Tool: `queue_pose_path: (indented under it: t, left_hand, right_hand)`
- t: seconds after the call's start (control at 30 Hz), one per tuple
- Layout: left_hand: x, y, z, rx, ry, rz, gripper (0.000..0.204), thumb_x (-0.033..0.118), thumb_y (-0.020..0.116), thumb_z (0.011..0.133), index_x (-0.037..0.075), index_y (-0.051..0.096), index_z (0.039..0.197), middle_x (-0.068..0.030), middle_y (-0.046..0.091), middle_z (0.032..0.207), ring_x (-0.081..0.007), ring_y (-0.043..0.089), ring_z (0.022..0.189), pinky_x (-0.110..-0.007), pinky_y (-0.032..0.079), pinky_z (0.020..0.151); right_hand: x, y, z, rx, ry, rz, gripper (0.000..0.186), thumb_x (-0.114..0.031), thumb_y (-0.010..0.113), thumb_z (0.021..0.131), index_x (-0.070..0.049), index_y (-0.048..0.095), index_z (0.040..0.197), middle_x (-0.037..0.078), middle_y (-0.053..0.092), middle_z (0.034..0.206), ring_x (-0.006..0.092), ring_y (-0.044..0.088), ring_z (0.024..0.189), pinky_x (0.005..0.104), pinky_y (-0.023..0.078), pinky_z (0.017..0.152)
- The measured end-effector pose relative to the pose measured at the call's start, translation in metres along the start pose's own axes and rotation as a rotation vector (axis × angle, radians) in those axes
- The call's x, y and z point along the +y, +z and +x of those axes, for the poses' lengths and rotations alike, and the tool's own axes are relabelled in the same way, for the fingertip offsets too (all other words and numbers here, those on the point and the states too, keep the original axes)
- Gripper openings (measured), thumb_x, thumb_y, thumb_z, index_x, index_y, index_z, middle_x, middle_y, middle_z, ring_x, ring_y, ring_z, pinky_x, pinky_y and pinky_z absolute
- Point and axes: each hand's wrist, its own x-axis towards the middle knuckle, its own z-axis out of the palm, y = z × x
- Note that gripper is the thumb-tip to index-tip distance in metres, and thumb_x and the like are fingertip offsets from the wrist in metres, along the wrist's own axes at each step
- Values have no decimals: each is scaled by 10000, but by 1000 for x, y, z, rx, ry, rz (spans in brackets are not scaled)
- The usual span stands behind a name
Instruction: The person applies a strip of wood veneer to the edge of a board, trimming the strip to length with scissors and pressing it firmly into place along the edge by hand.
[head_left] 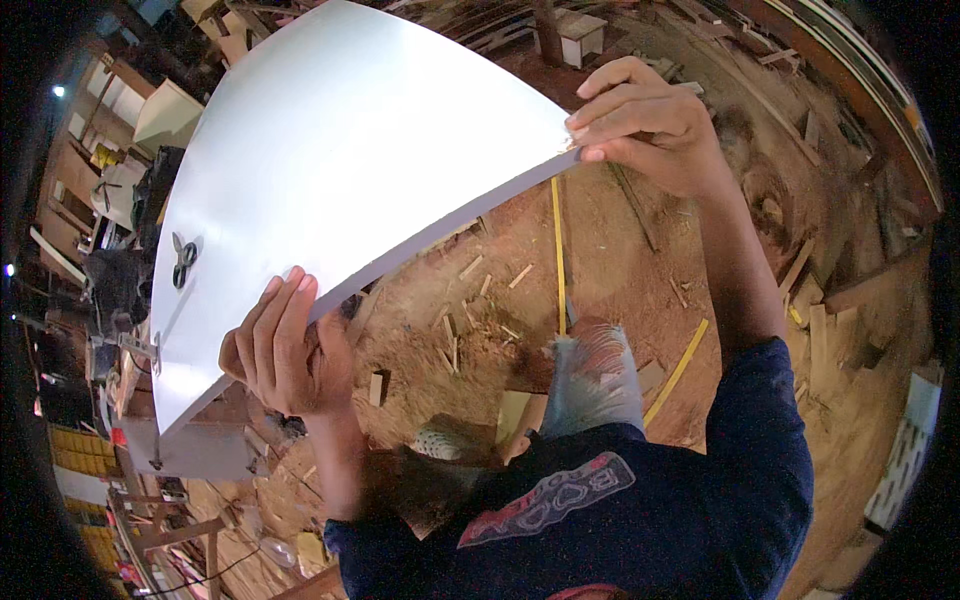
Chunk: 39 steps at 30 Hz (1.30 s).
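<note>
A large white panel [340, 130] with a grey edge fills the upper left. My left hand [290, 350] wraps its near edge, fingers on the top face and the thumb by the edge. At the panel's right corner, my right hand [655, 125] is closed, thumb and fingers pinching the corner; a small rough spot shows by the fingertips. Dark-handled scissors [184, 262] lie on the panel's left part. Below the right corner, a narrow yellow strip [559, 255] runs down toward my leg. What my fingers touch under the panel is hidden.
Wood offcuts [450, 340] litter the brown dirt floor [400, 300]. Another yellow strip [678, 372] lies right of my leg. A metal clamp-like piece [140, 346] sits at the panel's left edge. Planks [820, 350] lie to the right, and a small box-like cabinet [580, 38] stands at the back.
</note>
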Motion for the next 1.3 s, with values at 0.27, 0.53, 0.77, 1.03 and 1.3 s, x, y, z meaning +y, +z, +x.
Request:
queue_pose_path:
  t: [0.27, 0.53, 0.77, 1.03, 1.3]
  left_hand:
    - [3, 1, -1, -1, 2, 2, 140, 196, 809, 940, 129, 778, 1059, -46, 814, 1062, -249, 769, 1004, -371, 483, 956]
    - [4, 6, 0, 45, -5, 0, 169, 90, 814, 897, 161, 768, 1043, 2, 816, 1028, -189, 763, 993, -349, 433, 962]
    - [0, -1, -3, 22, -39, 30, 140, 204, 830, 917, 142, 780, 1033, -28, 812, 1050, -237, 766, 1015, -379, 473, 980]
    - [4, 2, -1, 43, -44, -28, 119, 172, 820, 911, 175, 792, 1026, -7, 821, 1026, -193, 765, 990, -352, 436, 953]
    - [4, 1, 0, 28, -51, -24, 134, 143, 813, 907, 186, 785, 1031, -1, 819, 1015, -191, 763, 983, -350, 426, 961]
  right_hand:
    - [-11, 6, -1, 23, -1, -140, 116, -76, 863, 824, -113, 835, 930, 7, 816, 1005, 219, 674, 1113, 364, 541, 925]
    - [-42, 59, 30, 58, -200, -71, 55, -132, 819, 877, -153, 811, 927, -17, 794, 989, 194, 708, 1021, 383, 480, 916]
    - [-23, 27, 22, 74, -234, -147, 68, -131, 819, 845, -126, 776, 897, -3, 754, 917, 223, 703, 961, 385, 532, 888]
    - [-14, 20, 22, -11, -132, 25, 85, -103, 840, 843, -92, 777, 899, 24, 757, 905, 235, 704, 887, 364, 560, 824]
    - [-45, 70, 54, -22, -278, 52, 71, -133, 771, 842, -87, 722, 867, 45, 694, 896, 268, 650, 911, 393, 543, 832]
